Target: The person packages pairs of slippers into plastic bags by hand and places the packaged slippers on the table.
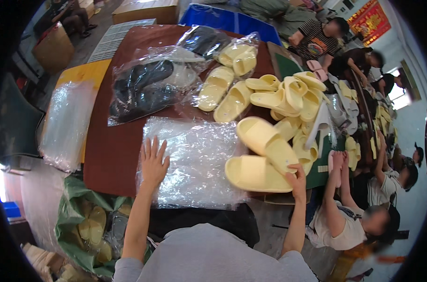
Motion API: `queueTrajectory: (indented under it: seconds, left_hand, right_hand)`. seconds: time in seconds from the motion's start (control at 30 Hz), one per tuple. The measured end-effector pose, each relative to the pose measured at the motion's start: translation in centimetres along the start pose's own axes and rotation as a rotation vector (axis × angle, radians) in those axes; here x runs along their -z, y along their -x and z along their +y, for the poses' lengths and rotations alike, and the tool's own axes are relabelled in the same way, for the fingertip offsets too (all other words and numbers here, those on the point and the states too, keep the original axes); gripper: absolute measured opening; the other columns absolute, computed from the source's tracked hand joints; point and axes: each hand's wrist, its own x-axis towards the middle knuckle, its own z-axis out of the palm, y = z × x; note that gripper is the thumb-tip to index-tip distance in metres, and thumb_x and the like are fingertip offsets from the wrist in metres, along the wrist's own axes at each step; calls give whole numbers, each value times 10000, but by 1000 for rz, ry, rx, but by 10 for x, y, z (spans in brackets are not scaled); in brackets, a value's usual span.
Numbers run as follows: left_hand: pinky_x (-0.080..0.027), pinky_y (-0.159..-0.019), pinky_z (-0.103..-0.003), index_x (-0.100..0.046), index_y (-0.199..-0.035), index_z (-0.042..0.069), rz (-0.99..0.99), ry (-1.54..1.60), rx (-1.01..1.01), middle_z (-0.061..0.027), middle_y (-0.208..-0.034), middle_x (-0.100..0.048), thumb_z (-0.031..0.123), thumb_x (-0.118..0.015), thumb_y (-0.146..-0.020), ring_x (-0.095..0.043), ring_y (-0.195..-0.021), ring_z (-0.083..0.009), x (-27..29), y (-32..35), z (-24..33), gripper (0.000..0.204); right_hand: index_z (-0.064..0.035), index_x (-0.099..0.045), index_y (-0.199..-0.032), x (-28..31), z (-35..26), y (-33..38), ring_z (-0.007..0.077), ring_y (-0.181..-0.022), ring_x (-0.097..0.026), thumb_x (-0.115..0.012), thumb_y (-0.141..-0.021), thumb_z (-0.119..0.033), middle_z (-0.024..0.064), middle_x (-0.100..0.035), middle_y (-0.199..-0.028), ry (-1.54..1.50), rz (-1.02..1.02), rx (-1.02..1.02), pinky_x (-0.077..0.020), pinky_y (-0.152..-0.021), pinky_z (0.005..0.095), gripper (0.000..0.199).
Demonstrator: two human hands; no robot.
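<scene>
My left hand point(154, 161) lies flat with fingers spread on the left part of a stack of clear plastic bags point(199, 160). In my right hand point(298, 182) is a pair of pale yellow slippers point(251, 171), gripped at one end and held over the right edge of the bags. One slipper of the pair overlaps the other. Beyond them rises a heap of loose yellow slippers point(293, 94). Bagged yellow slippers point(217, 87) and bagged black slippers point(147, 84) rest at the far side of the brown table point(110, 155).
Another stack of plastic bags point(68, 122) sits on a yellow board at left. A green sack point(68, 211) with bagged slippers stands below the table's left corner. A blue bin point(232, 21) is behind the table. Several co-workers, one in a white shirt point(331, 230), work along the right.
</scene>
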Motion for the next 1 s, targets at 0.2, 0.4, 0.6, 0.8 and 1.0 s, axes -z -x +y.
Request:
queueTrajectory:
  seconds: [0.2,0.4,0.6,0.8,1.0]
  left_hand:
    - [-97,-1210,-533,-396,-1510,198,-58,-31,2,-83,-1631,-215,329,-527,-946,-140,-1510,-325,1,-1,1,594]
    - [-119,-1207,-544,-396,-1506,197,-44,-13,-3,-83,-1617,-249,329,-530,-943,-169,-1501,-330,0,0,1,594]
    - [-98,-1206,-558,-410,-1501,255,-61,11,7,-94,-1618,-244,361,-553,-929,-150,-1505,-339,2,2,-4,599]
    - [-60,-1183,-620,-480,-1456,320,-82,53,-88,-114,-1634,-186,452,-570,-926,-99,-1498,-414,9,6,-7,553]
    - [-65,-1175,-638,-452,-1470,355,-104,26,-117,-74,-1639,-183,490,-542,-936,-93,-1493,-431,11,2,-1,558]
  right_hand:
    - [-22,-581,-1184,40,-53,-71,143,-1029,-548,-679,-910,-158,58,-570,-1120,-38,483,184,-448,-896,276,321]
    - [-82,-464,-1385,58,-113,-176,177,-1066,-562,-626,-985,-239,64,-554,-1176,-204,523,335,-454,-925,320,460]
    - [-41,-314,-1512,-66,-72,-175,259,-1311,-453,-679,-909,-142,154,-484,-1415,21,417,471,-352,-1099,384,713]
    - [-109,-717,-1087,-223,-52,-167,406,-1346,-412,-726,-816,-153,225,-423,-1464,468,-88,534,-322,-1128,443,275]
    - [-91,-695,-1140,-267,-34,-215,394,-1394,-342,-592,-866,-117,200,-379,-1509,1323,42,799,-273,-1132,560,294]
